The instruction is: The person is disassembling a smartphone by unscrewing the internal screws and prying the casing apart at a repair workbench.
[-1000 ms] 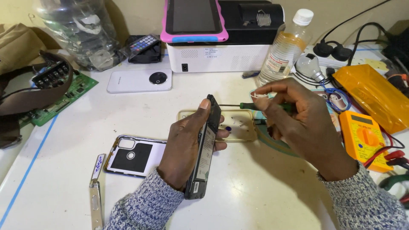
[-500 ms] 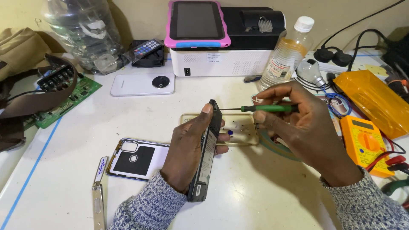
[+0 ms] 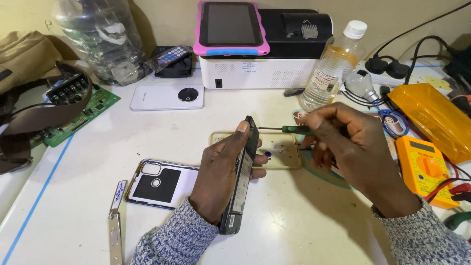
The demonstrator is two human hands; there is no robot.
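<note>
While gripped edgewise, phone against screwdriver.

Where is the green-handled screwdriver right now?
In the head view, right of centre: the right hand holds the green-handled screwdriver level, its tip at the top edge of the phone that the left hand holds on edge.

Bright, even light from above; soft shadows on the counter; sharp focus, with perhaps slight bending at the edges.
</note>
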